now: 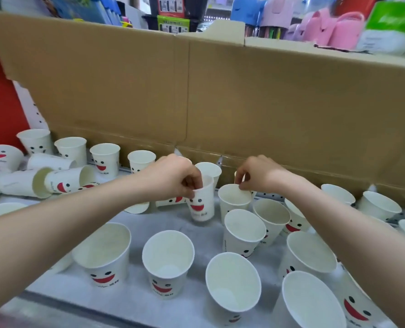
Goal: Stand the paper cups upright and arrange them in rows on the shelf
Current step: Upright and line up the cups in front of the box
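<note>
Pinches the rim of a smiling-face paper cup [202, 204] with the left hand [175, 176], fingers dipped inside and thumb outside. Holds it upright near the middle of the shelf [135, 223]; through the blur at its base, cannot tell whether touching the surface or just above it. Nips the far rim of a second cup [233, 202], upright and just beside the first, between thumb and forefinger of the right hand [258, 174]. Looks past both onto a back row of cups [105, 157] standing along the cardboard wall [244, 102]. Takes in toppled cups [66, 181] lying on their sides at far left, and loose upright cups [168, 261] scattered in front and to the right.
</note>
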Demonstrator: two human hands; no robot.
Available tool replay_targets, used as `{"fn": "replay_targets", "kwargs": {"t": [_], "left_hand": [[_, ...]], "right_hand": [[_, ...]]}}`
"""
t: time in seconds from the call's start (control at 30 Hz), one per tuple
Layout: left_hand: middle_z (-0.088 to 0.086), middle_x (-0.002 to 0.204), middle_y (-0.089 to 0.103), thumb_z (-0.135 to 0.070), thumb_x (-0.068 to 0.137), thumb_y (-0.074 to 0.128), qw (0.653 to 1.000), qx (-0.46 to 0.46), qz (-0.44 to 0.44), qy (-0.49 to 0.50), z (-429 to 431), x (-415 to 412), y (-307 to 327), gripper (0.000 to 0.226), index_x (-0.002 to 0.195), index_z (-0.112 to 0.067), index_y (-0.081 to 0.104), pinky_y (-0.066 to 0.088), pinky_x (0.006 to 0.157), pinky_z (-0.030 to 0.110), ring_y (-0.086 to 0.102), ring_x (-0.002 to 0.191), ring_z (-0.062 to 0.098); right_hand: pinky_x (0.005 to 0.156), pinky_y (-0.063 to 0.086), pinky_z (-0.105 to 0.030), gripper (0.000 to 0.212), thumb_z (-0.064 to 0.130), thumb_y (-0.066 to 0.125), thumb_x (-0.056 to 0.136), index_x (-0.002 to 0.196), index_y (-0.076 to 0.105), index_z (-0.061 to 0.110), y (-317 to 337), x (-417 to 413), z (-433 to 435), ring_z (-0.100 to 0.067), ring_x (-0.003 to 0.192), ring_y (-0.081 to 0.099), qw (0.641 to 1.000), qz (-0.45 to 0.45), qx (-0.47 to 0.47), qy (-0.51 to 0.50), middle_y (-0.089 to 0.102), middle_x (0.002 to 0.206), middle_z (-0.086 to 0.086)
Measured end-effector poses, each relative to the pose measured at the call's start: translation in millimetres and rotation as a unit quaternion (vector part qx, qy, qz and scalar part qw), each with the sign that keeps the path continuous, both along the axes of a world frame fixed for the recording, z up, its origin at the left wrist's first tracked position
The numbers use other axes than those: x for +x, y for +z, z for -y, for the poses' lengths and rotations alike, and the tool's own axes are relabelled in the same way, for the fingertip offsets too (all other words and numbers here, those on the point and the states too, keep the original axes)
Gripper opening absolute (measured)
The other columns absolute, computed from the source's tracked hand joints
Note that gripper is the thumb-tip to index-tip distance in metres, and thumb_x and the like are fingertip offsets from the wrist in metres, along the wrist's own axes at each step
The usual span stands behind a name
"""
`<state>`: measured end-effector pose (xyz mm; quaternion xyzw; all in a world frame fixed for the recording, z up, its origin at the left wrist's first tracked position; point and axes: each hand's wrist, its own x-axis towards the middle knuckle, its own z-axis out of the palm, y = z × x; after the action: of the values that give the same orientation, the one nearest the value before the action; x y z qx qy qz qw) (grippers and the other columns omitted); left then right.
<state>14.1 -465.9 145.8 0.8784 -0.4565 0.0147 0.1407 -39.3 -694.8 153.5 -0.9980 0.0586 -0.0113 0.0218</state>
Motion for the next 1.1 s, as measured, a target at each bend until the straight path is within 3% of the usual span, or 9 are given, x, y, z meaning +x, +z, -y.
{"fn": "replay_targets", "kwargs": {"t": [0.13,0.2,0.33,0.47,0.7,0.77,0.83,0.93,1.1], "left_hand": [[-0.011,0.085,0.070,-0.029,0.080,0.071,0.994,0.072,0.054,-0.068,-9,-8,-19,0.013,0.093,-0.026,0.071,0.036,0.056,0.014,0.057,0.073,0.003],[-0.015,0.092,0.070,-0.032,0.079,0.072,0.992,0.083,0.054,-0.076,-12,-7,-20,0.020,0.100,-0.030,0.070,0.036,0.060,0.009,0.058,0.079,0.001],[-0.019,0.108,0.065,-0.030,0.079,0.073,0.996,0.054,0.047,-0.052,-26,3,-4,0.029,0.107,-0.036,0.068,0.047,0.079,0.027,0.055,0.091,0.003],[-0.016,0.107,0.065,-0.031,0.079,0.074,0.994,0.061,0.089,0.016,-54,32,13,0.029,0.107,-0.037,0.067,0.044,0.076,0.029,0.054,0.089,0.007],[-0.012,0.117,0.058,-0.044,0.073,0.075,0.978,0.201,0.040,0.021,-84,72,0,0.045,0.116,-0.038,0.060,0.046,0.084,0.031,0.052,0.104,0.012],[-0.011,0.116,0.058,-0.042,0.075,0.073,0.976,0.212,0.046,0.004,-85,77,-7,0.044,0.117,-0.037,0.060,0.047,0.084,0.031,0.053,0.104,0.013],[-0.008,0.110,0.061,-0.032,0.080,0.067,0.977,0.194,0.084,-0.008,-85,81,-9,0.034,0.113,-0.033,0.061,0.047,0.079,0.029,0.056,0.100,0.016],[-0.001,0.098,0.064,-0.022,0.086,0.056,0.975,0.159,0.154,0.004,-88,89,0,0.019,0.102,-0.027,0.065,0.044,0.066,0.028,0.059,0.090,0.023],[0.001,0.091,0.065,-0.023,0.087,0.058,0.981,0.128,0.144,0.017,-100,110,8,0.014,0.095,-0.025,0.069,0.052,0.069,0.031,0.058,0.082,0.025]], "right_hand": [[0.073,0.052,-0.031,0.008,0.026,0.070,0.080,0.085,0.073,0.031,-1,2,1,-0.021,0.085,0.061,1.000,-0.014,-0.011,0.004,0.067,0.094,0.001],[0.071,0.051,-0.030,0.008,0.027,0.068,0.082,0.087,0.074,0.031,5,3,-1,-0.022,0.085,0.061,1.000,-0.005,-0.015,0.009,0.068,0.095,0.000],[0.076,0.052,-0.030,0.017,0.022,0.063,0.086,0.095,0.075,0.030,23,6,-11,-0.023,0.087,0.063,0.997,0.048,-0.015,0.064,0.070,0.092,0.003],[0.076,0.046,-0.021,0.019,0.019,0.062,0.089,0.099,0.075,0.030,32,13,-45,-0.010,0.082,0.061,0.983,0.083,0.020,0.164,0.072,0.089,0.011],[0.082,0.051,-0.040,0.043,0.014,0.061,0.092,0.127,0.057,0.038,3,45,-114,-0.021,0.103,0.057,0.963,-0.005,-0.088,0.254,0.061,0.112,0.003],[0.077,0.048,-0.035,0.047,0.012,0.060,0.093,0.131,0.053,0.040,-4,55,-126,-0.021,0.107,0.054,0.962,-0.034,-0.122,0.243,0.056,0.118,0.003],[0.069,0.042,-0.031,0.044,0.011,0.060,0.092,0.126,0.057,0.038,-7,63,-137,-0.023,0.107,0.055,0.960,-0.052,-0.159,0.226,0.054,0.118,0.003],[0.064,0.043,-0.032,0.031,0.009,0.065,0.087,0.108,0.066,0.032,-7,71,-141,-0.024,0.098,0.058,0.957,-0.049,-0.192,0.212,0.053,0.098,0.005],[0.072,0.052,-0.034,0.014,0.022,0.071,0.084,0.095,0.069,0.031,17,61,-132,-0.020,0.090,0.060,0.974,-0.034,-0.161,0.156,0.064,0.092,0.007]]}}
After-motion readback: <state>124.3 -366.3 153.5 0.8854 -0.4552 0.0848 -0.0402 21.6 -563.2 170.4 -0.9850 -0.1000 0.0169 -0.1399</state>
